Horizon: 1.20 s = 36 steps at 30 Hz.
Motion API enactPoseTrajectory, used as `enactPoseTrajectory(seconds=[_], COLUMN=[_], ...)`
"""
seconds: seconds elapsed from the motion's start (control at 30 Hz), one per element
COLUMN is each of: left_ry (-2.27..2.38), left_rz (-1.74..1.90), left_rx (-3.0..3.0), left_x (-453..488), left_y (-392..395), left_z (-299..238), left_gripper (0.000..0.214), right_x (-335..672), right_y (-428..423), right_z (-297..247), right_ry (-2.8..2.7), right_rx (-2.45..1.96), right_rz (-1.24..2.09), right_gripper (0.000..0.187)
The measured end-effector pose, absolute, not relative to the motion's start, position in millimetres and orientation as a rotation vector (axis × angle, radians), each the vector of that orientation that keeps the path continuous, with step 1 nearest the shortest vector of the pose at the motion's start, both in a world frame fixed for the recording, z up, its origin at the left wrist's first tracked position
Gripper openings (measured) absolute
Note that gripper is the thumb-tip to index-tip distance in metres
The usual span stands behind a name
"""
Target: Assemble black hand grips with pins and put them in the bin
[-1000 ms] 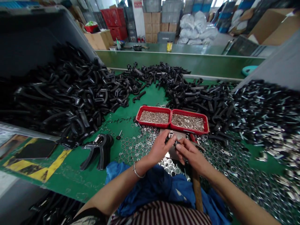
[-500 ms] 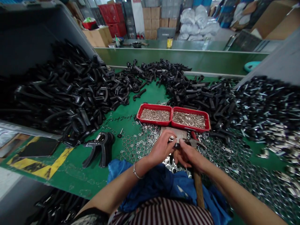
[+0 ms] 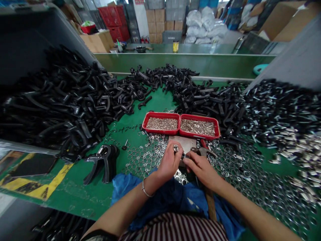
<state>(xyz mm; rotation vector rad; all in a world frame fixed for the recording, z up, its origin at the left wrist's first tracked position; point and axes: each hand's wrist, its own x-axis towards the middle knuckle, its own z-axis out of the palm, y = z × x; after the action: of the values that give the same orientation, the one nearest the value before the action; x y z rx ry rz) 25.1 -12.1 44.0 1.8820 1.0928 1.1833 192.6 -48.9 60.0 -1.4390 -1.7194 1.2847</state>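
Note:
My left hand (image 3: 169, 162) is closed around a small black part with a shiny metal ring (image 3: 176, 148) at its top. My right hand (image 3: 200, 167) pinches the same small part from the right, fingertips meeting the left hand's. Both hands hover over a grey metal plate (image 3: 187, 143) and a scatter of silver rings (image 3: 145, 155). A hammer with a wooden handle (image 3: 210, 203) lies under my right wrist. Just beyond the hands stand two red trays (image 3: 180, 133) of small metal pieces.
Large heaps of black plastic handles (image 3: 70, 100) cover the left and back of the green table (image 3: 75, 190). A heap of black-and-metal parts (image 3: 283, 113) lies at right. An assembled hand gripper (image 3: 102, 161) rests at left. Blue cloth (image 3: 173, 197) covers my lap.
Both hands stayed together on the small part and drew slightly toward me and left; the view shifted a little. Nothing was let go.

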Motion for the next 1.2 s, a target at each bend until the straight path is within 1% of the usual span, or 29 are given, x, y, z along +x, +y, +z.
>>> enactPoseTrajectory(seconds=[0.07,0.1,0.13,0.23,0.27,0.3,0.37,0.4,0.43,0.53,0.57,0.6,0.67,0.7,0.73,0.77,0.83,0.87,0.9,0.97,1.0,1.03,1.1,1.2], left_ry=[0.989,0.973,0.999,1.183,1.209,1.195,1.094,1.045,1.024,1.113,1.143,1.145,1.087,1.058,1.049,1.065,1.149,1.179,1.183,1.138,1.114,1.102,1.088,1.018], left_rz=[1.176,1.169,1.165,1.186,1.192,1.195,1.183,1.166,1.147,1.124,1.126,1.128,1.115,1.098,1.075,1.054,1.040,1.046,1.048,0.993,0.918,0.815,0.583,0.325], left_rx=[1.981,1.988,1.956,1.781,1.766,1.791,1.901,1.943,1.957,1.877,1.863,1.876,1.955,1.981,1.979,1.948,1.856,1.833,1.846,1.978,2.074,2.174,2.361,2.599], left_x=[24.1,24.0,24.4,26.3,26.5,26.2,24.1,22.9,21.8,20.9,21.4,22.1,23.9,25.0,26.2,27.4,29.6,30.4,31.2,32.8,34.3,36.5,43.2,56.3], left_y=[-13.0,-13.5,-13.9,-15.9,-16.9,-17.9,-20.0,-21.0,-21.8,-23.5,-24.0,-24.3,-25.3,-26.1,-27.0,-28.1,-29.7,-29.5,-28.1,-20.4,-14.1,-6.5,9.9,27.9], left_z=[45.9,46.7,47.3,47.1,46.6,46.0,45.0,44.6,44.3,43.9,44.0,44.4,45.7,46.5,47.3,48.2,50.1,51.3,52.6,54.9,55.2,54.4,48.8,34.4], left_gripper=[0.015,0.015,0.016,0.020,0.020,0.019,0.018,0.017,0.017,0.018,0.018,0.018,0.019,0.019,0.020,0.021,0.023,0.023,0.023,0.021,0.019,0.018,0.016,0.012], right_x=[189.7,188.5,187.5,184.9,184.2,183.6,182.8,182.6,182.4,182.4,182.7,183.3,185.4,186.6,187.8,188.8,189.8,189.9,189.8,190.5,191.8,193.9,201.2,219.2], right_y=[-51.2,-52.0,-52.5,-53.9,-54.7,-55.9,-59.2,-61.1,-62.9,-67.0,-67.7,-68.4,-69.6,-70.3,-71.3,-72.5,-75.2,-76.5,-77.7,-79.3,-79.7,-80.1,-81.6,-90.0], right_z=[62.1,63.1,64.0,65.0,64.6,63.9,62.4,61.9,61.8,63.0,63.8,64.6,66.2,66.8,67.2,67.2,66.0,64.7,63.0,59.5,58.0,56.7,54.4,48.1], right_ry=[-1.715,-1.725,-1.751,-1.812,-1.802,-1.775,-1.663,-1.611,-1.590,-1.615,-1.603,-1.573,-1.479,-1.453,-1.466,-1.517,-1.636,-1.669,-1.686,-1.736,-1.779,-1.833,-1.940,-1.995], right_rx=[-1.376,-1.375,-1.407,-1.539,-1.537,-1.504,-1.371,-1.321,-1.318,-1.459,-1.469,-1.446,-1.326,-1.277,-1.273,-1.321,-1.446,-1.477,-1.479,-1.443,-1.458,-1.513,-1.695,-1.927], right_rz=[1.539,1.569,1.491,0.992,0.957,1.066,1.501,1.645,1.663,1.270,1.238,1.325,1.686,1.806,1.810,1.691,1.307,1.189,1.164,1.268,1.276,1.209,0.918,0.532], right_gripper=[0.061,0.064,0.062,0.049,0.048,0.050,0.059,0.061,0.060,0.044,0.042,0.043,0.051,0.055,0.054,0.049,0.037,0.034,0.032,0.034,0.034,0.031,0.022,0.024])
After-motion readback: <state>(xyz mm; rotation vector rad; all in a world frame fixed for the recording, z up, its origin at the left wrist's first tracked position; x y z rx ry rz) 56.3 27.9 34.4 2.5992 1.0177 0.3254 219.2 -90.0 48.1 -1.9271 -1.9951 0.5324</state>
